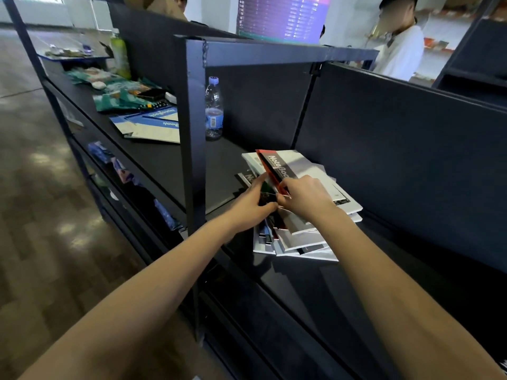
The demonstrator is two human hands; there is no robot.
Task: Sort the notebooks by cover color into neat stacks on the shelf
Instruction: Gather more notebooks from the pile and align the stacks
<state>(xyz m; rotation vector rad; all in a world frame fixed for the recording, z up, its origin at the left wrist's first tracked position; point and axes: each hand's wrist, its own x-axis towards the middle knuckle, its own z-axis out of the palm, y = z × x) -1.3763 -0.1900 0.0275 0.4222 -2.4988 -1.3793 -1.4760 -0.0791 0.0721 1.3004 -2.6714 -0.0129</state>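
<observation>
A loose pile of notebooks (307, 237) with grey, white and dark covers lies on the black shelf (315, 272). Both my hands are on top of it. My right hand (304, 197) pinches the near edge of a red-and-grey notebook (274, 167) and holds it tilted up on its edge. My left hand (253, 202) grips the left side of the pile, thumb on the dark covers under the lifted notebook. Several blue-and-white notebooks (153, 124) lie spread on the same shelf, left of the black upright post (192, 127).
A clear water bottle (214, 108) stands beside the post, behind the pile. Green packets (120, 94) and a green bottle (120, 53) sit further left. A dark back panel (397, 149) closes the shelf on the right. A person in white (397, 50) stands beyond it.
</observation>
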